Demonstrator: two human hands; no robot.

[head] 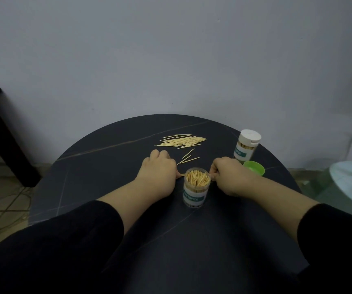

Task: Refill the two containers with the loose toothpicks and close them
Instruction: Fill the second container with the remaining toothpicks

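Handling these loose toothpicks (181, 141) calls for a light touch, I judge. Each is a thin, stiff wooden sliver, nearly weightless, pointed at the tips, and likely to roll away or snap if bent. They are best taken as a small bundle, pinched around the middle with all the sticks lying one way, then dropped tip-down into the mouth.

The main pile lies toward the far edge of the counter (86, 177), its pale yellow sticks roughly parallel. A few strays (189, 159) lie just nearer to me. The open container (196, 187) stands about the middle of the counter, between my hands. It is a clear round tub with a white and green label, already packed nearly to the rim with upright sticks. It looks light and easy to tip, so I would steady it by its wall.

My left hand (158, 172) lies knuckles-up just left of the tub. Its fingers are curled under, pinching a toothpick (182, 174) whose tip pokes out toward the rim. My right hand (230, 177) is curled tight at the rim's other side; whether those fingers hold sticks or the tub's wall I cannot tell. The green lid (254, 169) lies just beyond my right hand, off the tub. The closed container (244, 150), white cap on, stands near the far right edge.
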